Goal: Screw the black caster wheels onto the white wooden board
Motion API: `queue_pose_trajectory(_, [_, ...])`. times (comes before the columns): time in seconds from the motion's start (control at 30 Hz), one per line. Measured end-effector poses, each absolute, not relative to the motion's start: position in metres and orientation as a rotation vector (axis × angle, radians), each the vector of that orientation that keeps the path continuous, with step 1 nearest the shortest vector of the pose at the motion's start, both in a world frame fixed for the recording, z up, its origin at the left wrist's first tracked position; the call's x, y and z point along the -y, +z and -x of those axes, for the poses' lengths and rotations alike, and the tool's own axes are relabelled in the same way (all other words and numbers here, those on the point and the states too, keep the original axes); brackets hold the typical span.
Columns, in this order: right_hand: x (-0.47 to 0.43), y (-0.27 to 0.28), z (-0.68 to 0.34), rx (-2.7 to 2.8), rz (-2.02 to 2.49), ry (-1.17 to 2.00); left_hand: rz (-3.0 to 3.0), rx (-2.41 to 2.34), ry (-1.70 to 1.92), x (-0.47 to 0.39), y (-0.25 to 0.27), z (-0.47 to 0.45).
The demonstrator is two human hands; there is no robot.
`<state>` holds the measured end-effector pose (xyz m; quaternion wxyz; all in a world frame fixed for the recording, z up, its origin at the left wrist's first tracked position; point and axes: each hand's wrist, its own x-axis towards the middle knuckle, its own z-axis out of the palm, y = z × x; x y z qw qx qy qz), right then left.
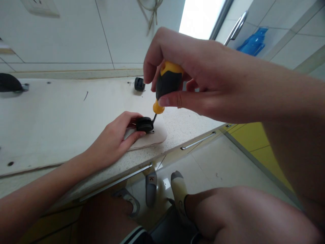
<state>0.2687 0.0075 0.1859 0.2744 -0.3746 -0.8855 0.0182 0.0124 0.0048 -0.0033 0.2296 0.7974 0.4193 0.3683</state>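
My right hand (188, 67) is wrapped round the yellow and black handle of a screwdriver (169, 79). Its metal shaft points down and its tip is beside a black caster wheel (144, 124); the exact contact point is hidden. With thumb and fingers, my left hand (122, 130) grips that caster wheel on the rounded end of a white board (63, 118). A small metal plate shows at the wheel's base. Behind the hands, a second small black caster (139, 84) sits near the board's far edge.
The board lies on a speckled countertop (177, 125) against a tiled wall. At the far left is another black part (10, 83) on the board. Chrome handles (199, 140) line the counter's front. A blue plastic bottle (254, 42) is at upper right, and a cord (152, 13) hangs above.
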Motion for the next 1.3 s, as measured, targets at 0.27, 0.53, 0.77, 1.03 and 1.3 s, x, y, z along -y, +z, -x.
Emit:
queue_pose_trajectory(0.27, [-0.006,0.175,-0.271,2.617,0.838,-0.009,-2.208,-1.156,1.018,-0.006,-0.005,-0.012])
queue_pose_trajectory(0.53, [-0.018,0.175,-0.273,2.536,0.994,-0.324,-2.222,-1.15,1.015,-0.006,-0.006,-0.011])
queue_pose_trajectory(0.77, [-0.015,0.175,-0.265,2.527,0.991,-0.288,-2.206,-1.151,1.009,-0.006,-0.006,-0.011])
queue_pose_trajectory(1.03, [-0.021,0.17,-0.273,2.676,0.817,-0.031,-2.206,-1.159,1.008,-0.006,-0.006,-0.011])
queue_pose_trajectory(1.3, [-0.014,0.171,-0.276,2.629,0.888,-0.131,-2.211,-1.153,1.021,-0.007,-0.008,-0.011])
